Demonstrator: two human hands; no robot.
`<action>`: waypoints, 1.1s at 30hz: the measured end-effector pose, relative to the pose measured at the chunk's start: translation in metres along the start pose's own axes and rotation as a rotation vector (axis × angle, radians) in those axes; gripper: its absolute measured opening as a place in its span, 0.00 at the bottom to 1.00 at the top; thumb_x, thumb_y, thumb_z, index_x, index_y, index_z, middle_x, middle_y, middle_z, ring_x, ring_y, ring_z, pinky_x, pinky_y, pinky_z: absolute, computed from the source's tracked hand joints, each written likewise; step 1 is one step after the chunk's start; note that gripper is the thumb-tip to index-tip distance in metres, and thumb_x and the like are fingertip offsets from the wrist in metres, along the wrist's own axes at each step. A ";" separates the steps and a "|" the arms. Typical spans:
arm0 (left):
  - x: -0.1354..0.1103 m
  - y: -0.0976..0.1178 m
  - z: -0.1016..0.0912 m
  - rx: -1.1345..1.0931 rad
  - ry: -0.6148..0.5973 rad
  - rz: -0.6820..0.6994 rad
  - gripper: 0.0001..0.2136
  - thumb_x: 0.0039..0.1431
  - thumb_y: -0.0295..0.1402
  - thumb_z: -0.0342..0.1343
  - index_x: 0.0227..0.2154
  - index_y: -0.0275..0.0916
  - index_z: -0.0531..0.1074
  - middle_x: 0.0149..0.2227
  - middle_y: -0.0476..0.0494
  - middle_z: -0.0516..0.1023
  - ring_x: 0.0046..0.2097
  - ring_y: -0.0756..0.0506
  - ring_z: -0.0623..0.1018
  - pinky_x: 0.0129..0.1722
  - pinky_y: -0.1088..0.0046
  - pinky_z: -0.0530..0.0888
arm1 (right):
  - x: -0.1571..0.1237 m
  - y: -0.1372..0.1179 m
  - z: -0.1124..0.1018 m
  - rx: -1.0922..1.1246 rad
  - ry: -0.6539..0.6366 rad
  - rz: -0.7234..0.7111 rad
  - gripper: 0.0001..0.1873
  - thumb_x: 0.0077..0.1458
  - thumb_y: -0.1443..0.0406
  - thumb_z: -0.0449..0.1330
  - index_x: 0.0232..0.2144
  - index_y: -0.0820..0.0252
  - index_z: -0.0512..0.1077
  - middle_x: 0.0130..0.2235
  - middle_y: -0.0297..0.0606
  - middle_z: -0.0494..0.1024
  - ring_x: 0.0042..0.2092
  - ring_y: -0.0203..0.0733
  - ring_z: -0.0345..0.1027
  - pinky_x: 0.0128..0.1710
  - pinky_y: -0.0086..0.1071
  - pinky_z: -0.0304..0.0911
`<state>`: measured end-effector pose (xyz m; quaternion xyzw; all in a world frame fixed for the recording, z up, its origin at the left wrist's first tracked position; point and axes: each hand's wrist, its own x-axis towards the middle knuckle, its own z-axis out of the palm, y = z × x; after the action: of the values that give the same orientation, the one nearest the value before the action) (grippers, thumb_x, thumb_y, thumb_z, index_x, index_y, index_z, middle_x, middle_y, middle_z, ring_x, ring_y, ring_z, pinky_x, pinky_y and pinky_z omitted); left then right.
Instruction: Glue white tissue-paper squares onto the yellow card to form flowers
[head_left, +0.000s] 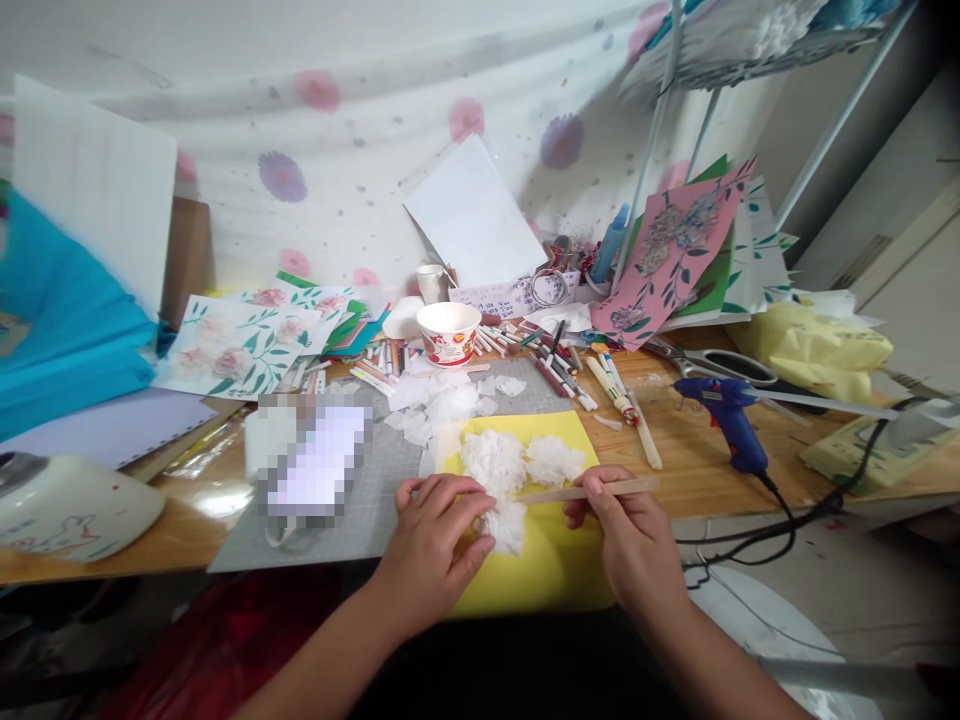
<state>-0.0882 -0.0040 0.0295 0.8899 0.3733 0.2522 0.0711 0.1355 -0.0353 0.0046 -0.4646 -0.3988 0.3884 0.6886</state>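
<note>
Wooden stick (553, 494) alignment at the lower white clump (507, 530)

Orientation: the stick's long axis runs nearly level across the frame, its left end slightly lower. From the right hand (637, 540), whose grip is closed on the stick, the lower clump lies to the left and slightly below, at frame centre-bottom. The stick's left end points just above it. The left hand (436, 535) is nearer: its fingertips touch the clump's left edge; whether they pinch it cannot be told.

Count: white clumps, three, on one yellow sheet (559, 575); stick, one. On the tabletop (667, 490), right of frame: glue gun (716, 400), one. Upper centre: printed bowl (450, 345), one.
</note>
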 end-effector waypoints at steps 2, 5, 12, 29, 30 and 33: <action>-0.002 0.001 0.001 -0.025 -0.006 0.014 0.09 0.64 0.36 0.53 0.45 0.45 0.73 0.46 0.44 0.76 0.48 0.40 0.73 0.49 0.57 0.57 | 0.001 -0.005 0.002 -0.017 -0.043 0.001 0.16 0.57 0.53 0.63 0.28 0.59 0.73 0.25 0.33 0.75 0.26 0.37 0.71 0.27 0.29 0.68; -0.005 0.001 0.001 -0.067 0.005 0.051 0.08 0.63 0.35 0.53 0.43 0.45 0.73 0.44 0.45 0.77 0.46 0.41 0.73 0.48 0.58 0.57 | 0.005 -0.013 0.008 -0.067 -0.096 0.005 0.16 0.55 0.52 0.65 0.29 0.59 0.74 0.25 0.34 0.75 0.25 0.37 0.72 0.26 0.29 0.69; -0.007 0.001 0.002 -0.083 0.022 0.106 0.08 0.62 0.31 0.51 0.41 0.45 0.74 0.41 0.46 0.77 0.43 0.43 0.73 0.47 0.59 0.59 | 0.014 -0.014 0.020 -0.201 -0.262 -0.047 0.19 0.55 0.49 0.63 0.27 0.59 0.74 0.24 0.34 0.74 0.25 0.39 0.73 0.25 0.30 0.70; -0.008 0.002 0.010 -0.114 0.101 -0.009 0.08 0.62 0.32 0.53 0.43 0.44 0.72 0.41 0.46 0.78 0.43 0.41 0.72 0.48 0.56 0.57 | 0.019 -0.005 0.009 -0.169 -0.068 -0.017 0.16 0.57 0.53 0.63 0.28 0.59 0.74 0.25 0.34 0.74 0.26 0.38 0.69 0.27 0.30 0.65; -0.008 0.003 0.010 -0.107 0.093 -0.008 0.08 0.61 0.32 0.53 0.42 0.44 0.72 0.41 0.46 0.78 0.43 0.41 0.72 0.48 0.56 0.57 | 0.020 -0.008 0.012 -0.190 -0.081 -0.028 0.16 0.57 0.53 0.63 0.27 0.59 0.74 0.26 0.34 0.74 0.26 0.37 0.69 0.26 0.30 0.65; -0.008 0.002 0.009 -0.089 0.078 0.006 0.08 0.60 0.31 0.53 0.41 0.44 0.72 0.41 0.47 0.78 0.43 0.41 0.72 0.49 0.56 0.57 | 0.026 -0.017 0.022 -0.254 -0.138 -0.050 0.18 0.57 0.52 0.62 0.25 0.59 0.74 0.28 0.35 0.73 0.25 0.35 0.68 0.24 0.28 0.65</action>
<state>-0.0867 -0.0104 0.0194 0.8766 0.3615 0.3031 0.0951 0.1287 -0.0089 0.0313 -0.5105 -0.5024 0.3485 0.6046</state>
